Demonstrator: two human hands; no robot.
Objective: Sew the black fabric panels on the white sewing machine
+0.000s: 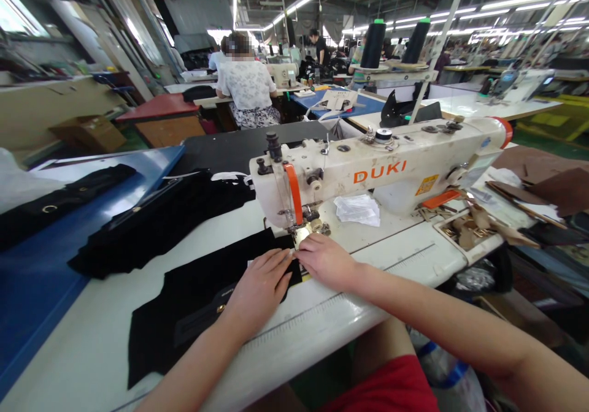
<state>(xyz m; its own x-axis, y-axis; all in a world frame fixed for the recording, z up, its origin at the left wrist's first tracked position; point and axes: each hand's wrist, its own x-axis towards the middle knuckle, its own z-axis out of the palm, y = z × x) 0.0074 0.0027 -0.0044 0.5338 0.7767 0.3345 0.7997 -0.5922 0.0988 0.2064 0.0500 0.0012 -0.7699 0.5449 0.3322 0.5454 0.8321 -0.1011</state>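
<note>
A black fabric piece (184,301) lies flat on the white sewing table, its right end at the needle area of a white sewing machine (381,167) marked DUKI. My left hand (260,289) rests palm down on that fabric, fingers stretched towards the presser foot. Just in front of the needle, my right hand (326,262) has its fingers bent together at the fabric's edge, meeting the left fingertips; what they pinch is too small to make out. A lamp lights the needle area. The fabric under both hands is hidden.
More black fabric (156,222) is piled at the left, beside a blue surface (50,277). White labels (358,209) lie behind the needle. A tray of small parts (469,231) sits at the right. A person (248,84) sits ahead at another machine.
</note>
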